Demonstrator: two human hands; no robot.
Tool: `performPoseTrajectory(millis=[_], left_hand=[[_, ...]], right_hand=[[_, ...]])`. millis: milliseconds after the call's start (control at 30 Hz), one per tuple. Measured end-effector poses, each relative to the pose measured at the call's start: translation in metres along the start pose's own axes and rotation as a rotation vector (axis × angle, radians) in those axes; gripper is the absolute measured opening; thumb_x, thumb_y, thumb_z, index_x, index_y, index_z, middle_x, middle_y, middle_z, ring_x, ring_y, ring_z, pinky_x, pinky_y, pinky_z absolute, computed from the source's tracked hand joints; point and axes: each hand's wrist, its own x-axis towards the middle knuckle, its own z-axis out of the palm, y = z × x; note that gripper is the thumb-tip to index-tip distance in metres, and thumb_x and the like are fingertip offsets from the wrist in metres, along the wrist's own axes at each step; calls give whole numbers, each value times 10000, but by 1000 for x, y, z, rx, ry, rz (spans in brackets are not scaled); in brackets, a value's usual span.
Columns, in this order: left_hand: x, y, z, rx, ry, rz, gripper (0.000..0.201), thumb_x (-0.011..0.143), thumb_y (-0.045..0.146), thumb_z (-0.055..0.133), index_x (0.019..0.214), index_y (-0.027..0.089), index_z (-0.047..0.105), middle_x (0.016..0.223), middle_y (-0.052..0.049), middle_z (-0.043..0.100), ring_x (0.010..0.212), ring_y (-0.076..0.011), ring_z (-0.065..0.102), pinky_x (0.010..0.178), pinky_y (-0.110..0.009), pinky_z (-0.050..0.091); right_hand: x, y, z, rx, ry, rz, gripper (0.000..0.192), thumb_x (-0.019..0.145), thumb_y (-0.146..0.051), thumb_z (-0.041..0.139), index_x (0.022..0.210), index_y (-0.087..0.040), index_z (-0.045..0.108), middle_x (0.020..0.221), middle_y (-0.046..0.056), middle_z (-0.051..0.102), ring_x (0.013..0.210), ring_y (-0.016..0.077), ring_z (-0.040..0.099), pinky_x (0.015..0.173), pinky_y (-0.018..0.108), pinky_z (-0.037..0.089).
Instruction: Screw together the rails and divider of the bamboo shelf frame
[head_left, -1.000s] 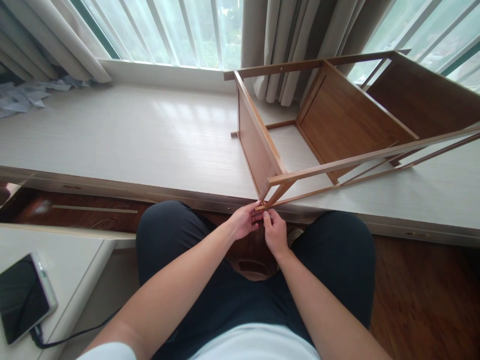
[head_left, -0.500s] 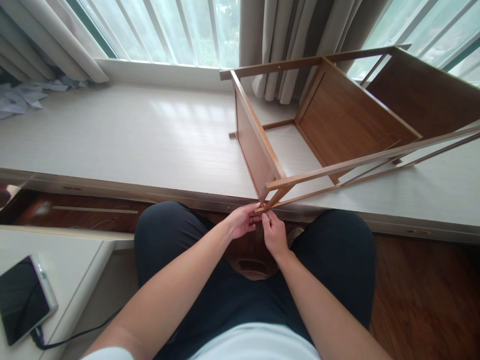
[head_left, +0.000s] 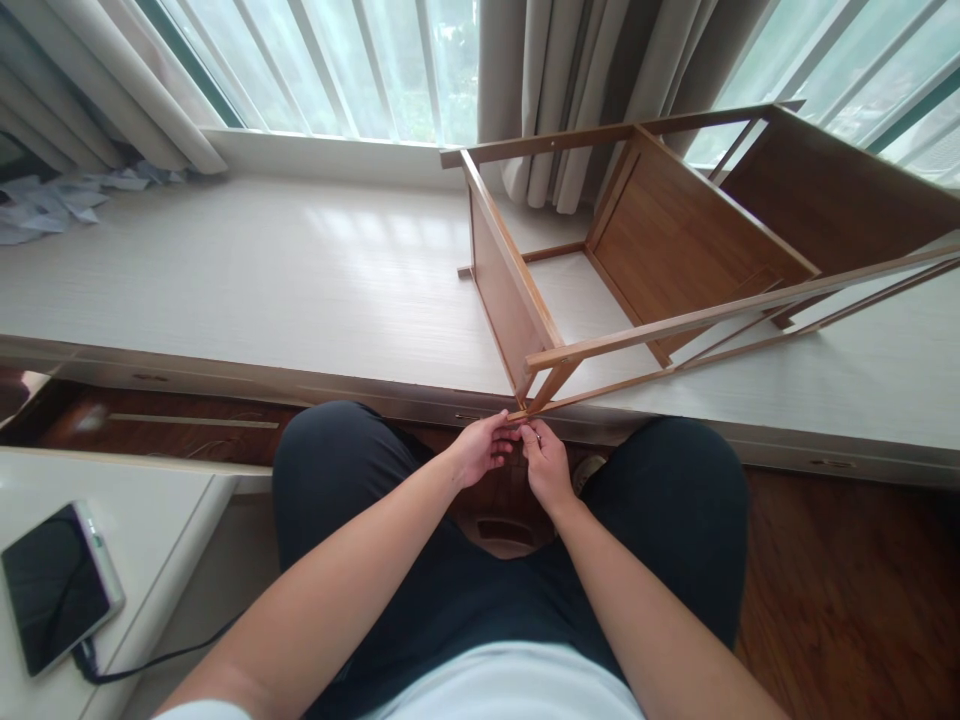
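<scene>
Hands barely shifted since earlier frames, slightly lower under the frame corner; view tilted a bit. Left hand and right hand both pinch at the near corner of the wooden shelf frame, which lies on its side on the white window ledge, corner overhanging toward the lap. Whatever small part sits between the fingertips can't be made out. Frame looks light, stiff, thin-railed; best held at the corner joints. Phone on side table, left.

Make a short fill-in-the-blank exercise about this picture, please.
1. Both hands meet at the near corner of the wooden ____, which lies on the white ledge.
2. The phone has a ____ plugged in.
3. Crumpled ____ lies at the far left by the curtain.

Missing words: frame; cable; paper
</scene>
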Motion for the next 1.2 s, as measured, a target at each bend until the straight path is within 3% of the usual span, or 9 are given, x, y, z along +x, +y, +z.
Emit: performPoseTrajectory(millis=[167,300,467,567,667,867,1100,1200], left_hand=[[-10,-6,-3,77,52,34,304,987,421,558,1046,179,732,847,-31,606,628,-88,495,552,-215,304],[-20,-25,-1,122,89,50,284,909,454,644,926,171,659,728,12,520,578,-91,446,536,-222,282],[-28,-55,12,193,-59,12,392,779,526,753,797,164,602,610,32,460,527,-106,408,517,-243,263],[-29,-63,20,197,-111,19,461,717,568,792,805,142,640,651,2,527,541,-104,431,515,-239,248],[-28,-64,26,144,-131,57,536,659,612,823,837,134,661,737,-19,580,573,-92,450,529,-228,268],[-25,-60,33,-9,-122,142,581,577,591,906,862,152,654,720,21,528,605,-77,440,569,-213,317],[-14,-60,37,-45,-46,241,552,537,546,923,822,144,675,627,36,463,579,-78,408,556,-205,311],[-12,-57,38,-24,-19,312,572,585,602,886,865,137,706,670,9,522,586,-78,414,552,-203,304]], right_hand=[[-3,0,-2,-27,3,-6,296,974,-475,560,904,-209,669,722,4,652,638,178,562,633,281,401],[-8,1,-6,-60,39,-12,288,969,-441,563,866,-198,678,794,36,697,724,204,612,705,304,432],[-16,2,-15,-64,38,-62,404,1048,-445,408,907,-196,693,766,35,663,709,203,611,699,320,464],[-20,3,-20,-53,37,-134,422,1065,-455,382,973,-200,705,946,76,679,895,228,647,812,353,509],[-23,7,-24,-41,45,-202,414,1079,-445,363,1118,-217,706,1201,113,646,1154,252,612,993,409,495],[-30,16,-27,-63,-17,-264,446,1089,-449,355,1396,-273,627,1454,114,537,1385,263,502,1176,487,399],[-31,19,-28,-124,-58,-286,486,1075,-452,417,1525,-289,500,1549,114,469,1452,275,442,1219,513,347],[-31,17,-31,-149,24,-280,514,1026,-456,543,1492,-251,475,1456,136,541,1312,279,551,1119,486,449]])
